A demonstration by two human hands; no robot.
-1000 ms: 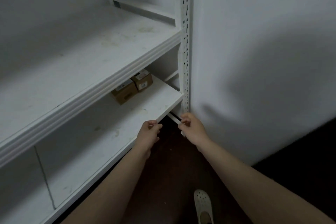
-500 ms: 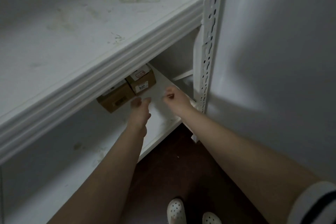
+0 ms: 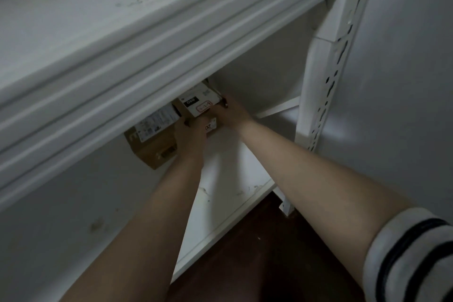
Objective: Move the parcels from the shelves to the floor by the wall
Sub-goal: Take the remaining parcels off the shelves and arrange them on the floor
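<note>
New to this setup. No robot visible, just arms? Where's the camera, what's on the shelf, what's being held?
There is no machine here: a person works with bare hands. The one camera sits on their head, looking forward and down, so both arms reach in from the bottom edge. The left hand and right hand grip the box with the black label from either side. It is brown cardboard and stands on the lower shelf, close beside a second box to its left. The upper shelf hides part of both. The dark floor and the white wall show on the right.
</note>
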